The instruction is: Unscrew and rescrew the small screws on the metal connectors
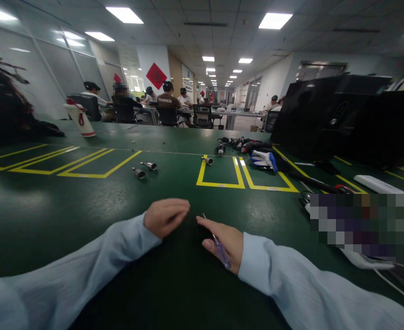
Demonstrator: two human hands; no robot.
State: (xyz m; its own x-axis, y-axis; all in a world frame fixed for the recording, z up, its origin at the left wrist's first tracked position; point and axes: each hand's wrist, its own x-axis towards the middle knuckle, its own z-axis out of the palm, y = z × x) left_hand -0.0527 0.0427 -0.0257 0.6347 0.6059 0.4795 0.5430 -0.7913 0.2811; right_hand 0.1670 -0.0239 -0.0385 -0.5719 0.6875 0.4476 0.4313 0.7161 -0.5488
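My left hand (pixel 166 217) is held over the green table (pixel 167 284), fingers together and pointing right; nothing shows in it. Facing it, my right hand (pixel 224 240) has a small screwdriver with a clear purple handle (pixel 222 253) lying against its palm, the thin shaft pointing up past the fingers. The two hands are apart. Beyond my left hand lie two metal socket-like pieces (pixel 139 173), (pixel 149 166) side by side. A similar metal piece (pixel 207 160) lies inside a yellow taped outline (pixel 220 185) farther off.
White-and-blue gloves (pixel 264 160) and a cabled dark tool (pixel 238 144) lie at the back right. Black monitors (pixel 329 114) stand behind a blurred item. A white cup (pixel 81 120) stands at the back left. Several people sit at far desks.
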